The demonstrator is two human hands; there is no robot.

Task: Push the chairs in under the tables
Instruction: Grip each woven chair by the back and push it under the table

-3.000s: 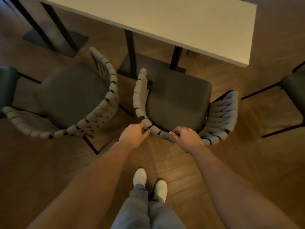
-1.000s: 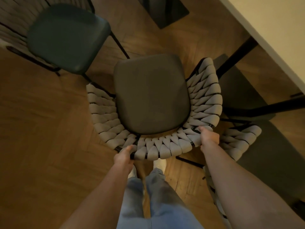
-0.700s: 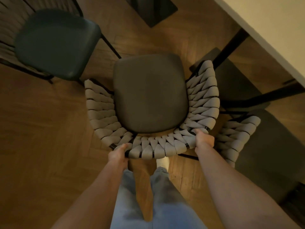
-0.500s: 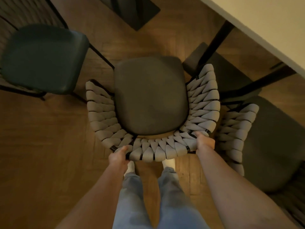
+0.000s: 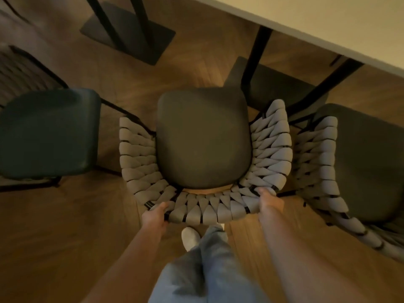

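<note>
A chair with a dark seat [image 5: 203, 138] and a curved backrest of pale woven bands stands right in front of me. My left hand [image 5: 154, 216] grips the backrest's left rear rim, and my right hand [image 5: 270, 201] grips its right rear rim. The chair's front points toward the pale table [image 5: 328, 25] at the upper right, whose black legs [image 5: 254, 62] rise just beyond the seat. A second woven chair [image 5: 358, 162] stands close beside it on the right.
A dark green chair [image 5: 48, 132] sits to the left, near the held chair's side. Another table's black legs and base plate [image 5: 129, 31] stand at the upper left. My legs and a white shoe [image 5: 190, 237] are behind the chair on the wooden floor.
I let go of the right chair and took hold of the one on its left. Over the last second the chair has turned and slid toward the table's legs; both hands keep their hold.
</note>
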